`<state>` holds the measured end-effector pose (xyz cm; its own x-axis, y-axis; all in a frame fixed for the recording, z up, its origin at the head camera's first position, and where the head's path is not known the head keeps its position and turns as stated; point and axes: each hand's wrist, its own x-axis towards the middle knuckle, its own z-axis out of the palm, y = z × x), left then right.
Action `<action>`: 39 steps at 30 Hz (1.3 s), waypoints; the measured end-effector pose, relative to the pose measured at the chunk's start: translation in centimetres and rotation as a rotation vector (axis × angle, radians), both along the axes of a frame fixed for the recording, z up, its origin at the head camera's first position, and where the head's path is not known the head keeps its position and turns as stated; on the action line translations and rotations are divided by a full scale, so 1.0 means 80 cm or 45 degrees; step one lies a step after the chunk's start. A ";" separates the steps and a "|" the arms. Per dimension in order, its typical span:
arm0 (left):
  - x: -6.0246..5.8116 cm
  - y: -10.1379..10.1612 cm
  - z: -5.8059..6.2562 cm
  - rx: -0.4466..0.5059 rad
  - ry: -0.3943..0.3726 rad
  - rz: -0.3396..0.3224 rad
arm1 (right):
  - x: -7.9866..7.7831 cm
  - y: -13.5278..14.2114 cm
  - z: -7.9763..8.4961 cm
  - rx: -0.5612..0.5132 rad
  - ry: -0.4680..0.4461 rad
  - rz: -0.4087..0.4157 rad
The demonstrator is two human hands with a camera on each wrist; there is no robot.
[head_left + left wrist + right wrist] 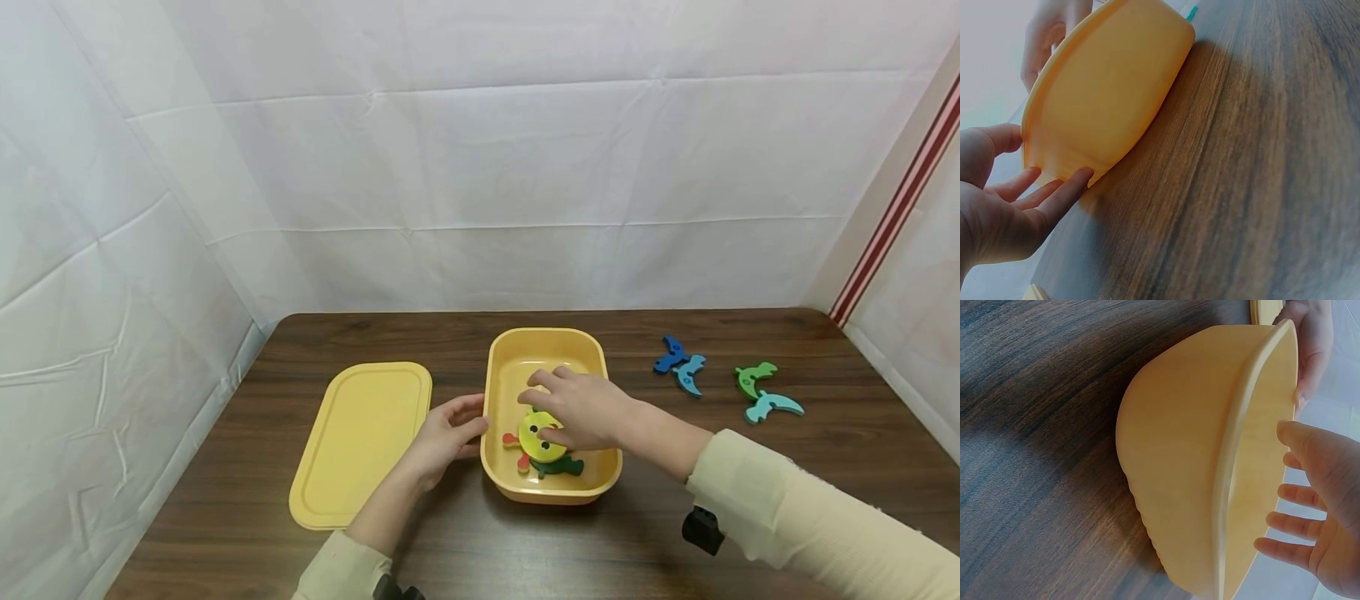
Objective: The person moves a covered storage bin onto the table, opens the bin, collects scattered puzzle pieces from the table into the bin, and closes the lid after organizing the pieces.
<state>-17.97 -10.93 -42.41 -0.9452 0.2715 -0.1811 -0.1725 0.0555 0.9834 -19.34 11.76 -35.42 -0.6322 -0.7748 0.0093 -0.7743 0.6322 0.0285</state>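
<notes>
A yellow plastic box [525,358] stands in the middle of the table in the head view. On its left side my left hand [437,443] touches the outer wall, fingers extended, with the thumb at the rim in the left wrist view. Over the box hovers my right hand [583,410], fingers spread and bent a little, holding nothing. Beneath it, inside the box, lies a round yellow piece [536,446] with a face. Red knobbed parts [523,463] and a dark green toy piece [561,467] stick out around it. The right hand partly covers these pieces.
The flat yellow lid [360,442] lies on the table to the left. At the right are curved toy pieces: dark blue [667,363], light blue [687,379], green [747,383] and turquoise [765,406]. White sheeting [510,167] hangs behind the wooden table [225,525].
</notes>
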 end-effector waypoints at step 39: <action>-0.002 0.003 -0.004 0.005 -0.035 0.031 | -0.042 0.067 0.026 -0.139 0.297 -0.191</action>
<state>-18.09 -10.69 -42.70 -0.9462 0.2490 -0.2065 -0.2010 0.0474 0.9784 -22.73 17.16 -33.33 -0.7107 -0.6591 0.2460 -0.6523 0.7483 0.1204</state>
